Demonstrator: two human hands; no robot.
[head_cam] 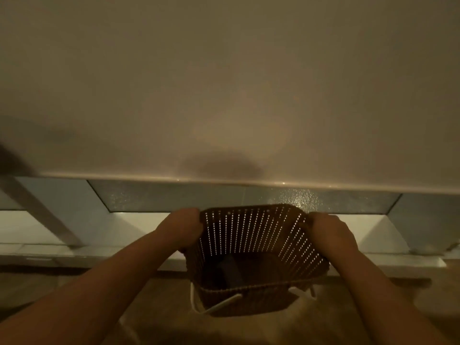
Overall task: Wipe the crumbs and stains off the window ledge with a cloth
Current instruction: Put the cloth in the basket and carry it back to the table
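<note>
Left hand (185,227) and right hand (328,232) are clamping the basket (249,227) sides by the window ledge (129,224); wiping's not looking started, no cloth out.

A: Body in shot?
B: Two arms, nothing else. Left hand (185,226) and right hand (328,231), both bare.
A: Sleeves?
B: Left forearm (99,282) and right forearm (373,282) are bare all the way to the frame's bottom edge.
A: Markings?
B: Too dim and blurry to tell.
</note>
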